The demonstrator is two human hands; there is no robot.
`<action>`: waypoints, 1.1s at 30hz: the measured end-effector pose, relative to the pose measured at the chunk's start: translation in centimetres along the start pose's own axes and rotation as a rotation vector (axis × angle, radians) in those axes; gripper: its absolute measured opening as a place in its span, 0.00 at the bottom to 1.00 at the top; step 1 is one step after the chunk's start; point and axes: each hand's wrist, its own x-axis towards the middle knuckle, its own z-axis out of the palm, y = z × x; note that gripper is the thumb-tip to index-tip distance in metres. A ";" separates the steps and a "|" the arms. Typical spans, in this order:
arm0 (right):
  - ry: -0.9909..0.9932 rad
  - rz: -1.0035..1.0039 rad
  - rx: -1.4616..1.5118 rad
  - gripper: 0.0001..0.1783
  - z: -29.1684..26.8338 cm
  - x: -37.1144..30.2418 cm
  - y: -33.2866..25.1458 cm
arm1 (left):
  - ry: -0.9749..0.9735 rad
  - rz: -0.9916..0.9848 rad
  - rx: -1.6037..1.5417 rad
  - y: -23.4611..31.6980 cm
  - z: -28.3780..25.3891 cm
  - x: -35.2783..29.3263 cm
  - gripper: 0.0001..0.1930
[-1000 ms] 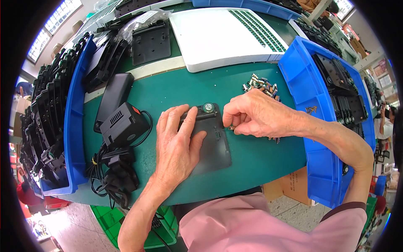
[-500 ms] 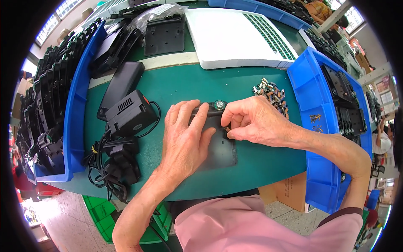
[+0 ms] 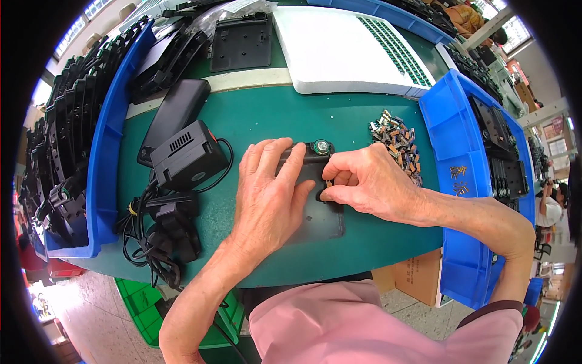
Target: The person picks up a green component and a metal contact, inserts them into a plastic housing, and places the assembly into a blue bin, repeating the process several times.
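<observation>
Black panel (image 3: 315, 224) lies flat on the green bench top (image 3: 267, 121), right in front of the person, partly covered by both hands; a round clear-and-green disc (image 3: 321, 147) sits at its far R corner. L hand (image 3: 267, 185) rests palm-down over the panel's L side, thumb well apart from the index finger, not gripping, prob. just steadying it. R hand (image 3: 370, 185) is at the panel's R edge, thumb & index pinched on a small part (image 3: 328, 183), mostly hidden, so can't tell if it's seated yet. Step in hand looks like fitting that pc into the R side of the panel; next move prob. calls for lining it up & a light press, w/ L hand holding the panel still. Just beyond R hand: a loose pile of small metal pcs (image 3: 397, 145), then a blue bin (image 3: 445, 121) w/ more black units. Over on the L, a black vented box (image 3: 188, 155) w/ its cable; at the back, a white foam tray (image 3: 333, 51) w/ green pcs in rows.
</observation>
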 end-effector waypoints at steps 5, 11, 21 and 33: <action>0.082 -0.354 -0.249 0.08 0.5 0.0 1.7 | -0.004 -0.011 0.002 -0.1 0.1 -0.1 0.25; 0.105 -0.355 -0.253 0.07 0.6 0.0 1.5 | 0.002 -0.001 0.009 0.0 0.1 0.0 0.25; 0.018 -0.006 0.014 0.04 -0.8 -0.1 -0.4 | 0.012 0.002 0.006 -0.1 0.1 0.0 0.24; -0.085 -0.115 -0.038 0.08 -1.0 -0.3 0.5 | 0.022 0.002 0.002 0.0 0.2 0.0 0.24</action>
